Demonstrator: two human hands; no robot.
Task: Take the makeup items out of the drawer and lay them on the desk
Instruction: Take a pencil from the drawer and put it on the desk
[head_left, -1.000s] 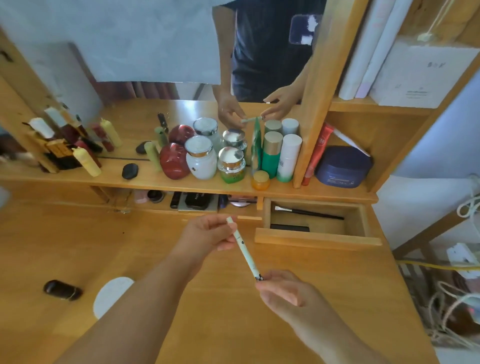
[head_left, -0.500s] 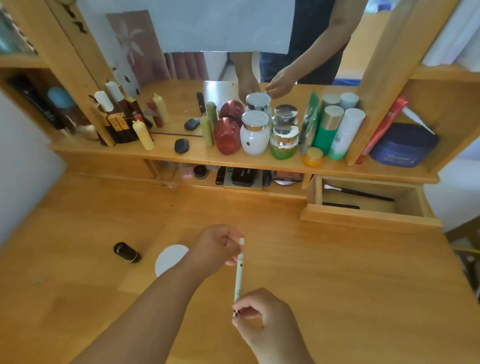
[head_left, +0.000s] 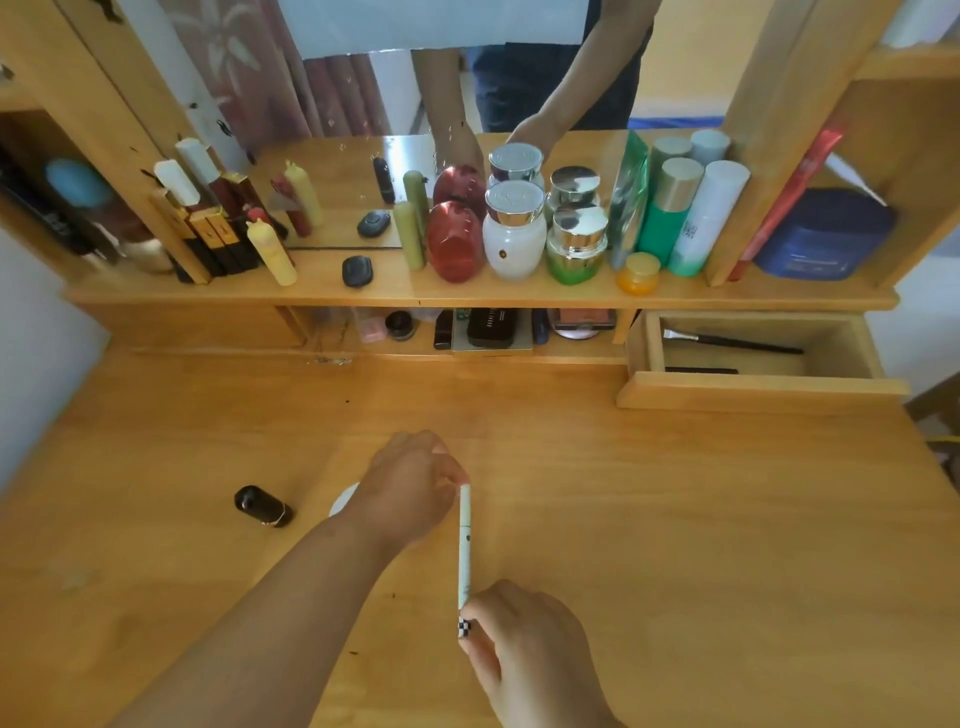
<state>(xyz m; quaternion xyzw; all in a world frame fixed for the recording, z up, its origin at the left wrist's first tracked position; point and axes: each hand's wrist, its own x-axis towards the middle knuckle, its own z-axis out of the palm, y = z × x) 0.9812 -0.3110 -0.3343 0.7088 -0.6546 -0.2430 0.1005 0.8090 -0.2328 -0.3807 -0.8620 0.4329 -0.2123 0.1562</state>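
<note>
White pencil (head_left: 464, 545) pinched at both ends, left hand (head_left: 410, 491) and right hand (head_left: 524, 639); we judged it could roll once laid on worktop (head_left: 675, 519).

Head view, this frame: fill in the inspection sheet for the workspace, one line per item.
Surface: wooden desk, bare wood over most of it.
Job's things: slim white pen-shaped makeup item held at both ends above the desk; open drawer holds a brush and a thin dark stick; small dark tube and a white disc lie on the desk.
Clutter: jars, bottles and tubes on the shelf; compacts in the slot beneath.
Grips: left hand pinches the item's far end; right hand pinches its near end.
Cables: nothing seen.
Surroundings: mirror behind the shelf.
</note>
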